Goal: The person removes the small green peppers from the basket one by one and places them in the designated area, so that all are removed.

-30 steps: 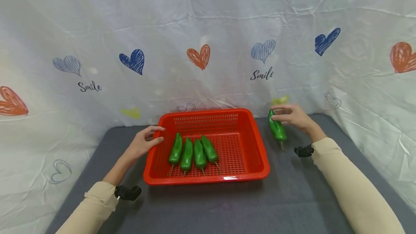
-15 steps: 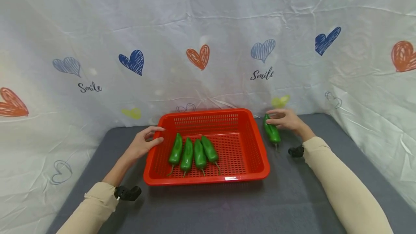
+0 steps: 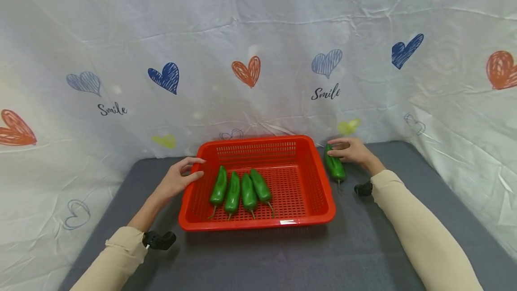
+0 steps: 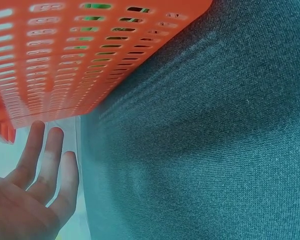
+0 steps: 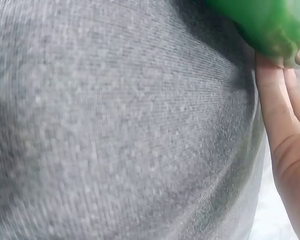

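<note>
White sheet (image 3: 258,26) with printed hearts hangs behind the bench (image 3: 258,259), which is dark grey on top. Red slotted basket (image 3: 254,225) sits toward the bench's far edge; looks like moulded plastic, so probably light and stiff, rim the obvious hold.

Left hand (image 3: 177,179) is at the basket's left rim, toward its far left corner. Fingers apart, nearly straight, no clamp that I can see; can't tell how hard they press, if at all.

Right hand (image 3: 353,152), near the basket's far right corner: thumb and fingers pinched on the single green pepper (image 3: 335,169) at its narrow end. That pepper is just outside the basket's right side, stem end toward the bench's near edge; can't tell if it clears the cloth. Four green peppers (image 3: 233,196) lie in the basket's left half.

Glossy skin: I'd guess light, firm, a bit slippery, bruises if squeezed. Mid-body pinch should be steadiest; a tip hold may let the fat end swing. Stem (image 3: 339,184) looks too thin to lift by.
</note>
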Motion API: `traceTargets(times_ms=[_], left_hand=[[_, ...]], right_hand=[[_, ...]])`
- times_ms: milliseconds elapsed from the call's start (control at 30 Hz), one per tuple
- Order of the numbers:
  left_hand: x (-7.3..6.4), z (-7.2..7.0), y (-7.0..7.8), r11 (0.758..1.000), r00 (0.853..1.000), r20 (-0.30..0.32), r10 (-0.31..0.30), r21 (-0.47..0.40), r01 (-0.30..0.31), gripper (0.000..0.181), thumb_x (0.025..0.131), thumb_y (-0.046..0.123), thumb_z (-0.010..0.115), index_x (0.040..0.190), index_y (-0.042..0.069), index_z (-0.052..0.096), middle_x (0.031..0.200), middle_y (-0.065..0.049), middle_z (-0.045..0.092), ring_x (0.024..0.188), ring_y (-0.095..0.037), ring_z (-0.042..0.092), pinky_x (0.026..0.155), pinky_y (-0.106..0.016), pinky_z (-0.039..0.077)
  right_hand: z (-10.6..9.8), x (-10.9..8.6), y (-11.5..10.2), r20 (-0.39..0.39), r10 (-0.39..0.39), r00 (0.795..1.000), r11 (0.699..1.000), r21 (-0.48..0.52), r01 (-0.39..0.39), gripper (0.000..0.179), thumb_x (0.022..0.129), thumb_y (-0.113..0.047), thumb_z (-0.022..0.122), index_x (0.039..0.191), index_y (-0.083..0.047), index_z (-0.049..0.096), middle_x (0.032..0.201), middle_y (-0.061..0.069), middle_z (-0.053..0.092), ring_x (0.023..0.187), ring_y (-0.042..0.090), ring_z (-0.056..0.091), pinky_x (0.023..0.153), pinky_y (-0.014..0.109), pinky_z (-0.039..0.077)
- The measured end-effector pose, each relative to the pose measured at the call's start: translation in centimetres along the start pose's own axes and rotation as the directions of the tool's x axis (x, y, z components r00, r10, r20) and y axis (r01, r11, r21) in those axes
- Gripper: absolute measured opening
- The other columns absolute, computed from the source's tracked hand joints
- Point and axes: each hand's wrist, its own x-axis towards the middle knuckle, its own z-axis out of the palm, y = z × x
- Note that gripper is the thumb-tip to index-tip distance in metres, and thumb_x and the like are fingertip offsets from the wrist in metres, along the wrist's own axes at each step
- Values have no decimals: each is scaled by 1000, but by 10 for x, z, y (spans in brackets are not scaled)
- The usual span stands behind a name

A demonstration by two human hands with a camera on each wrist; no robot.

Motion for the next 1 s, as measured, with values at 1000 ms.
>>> traceTargets(times_ms=[1000], left_hand=[[-3,0,0,1000,1000,3,0,-6,0,42,101,18,68,139,4,58,153,-20,41,133,-46,43,90,-54,51]], right_hand=[[-17,-16,-17,13,-51,999,996,-67,52,64,99,-29,70,146,8,47,142,29,50,125,43,53,97,52,48]])
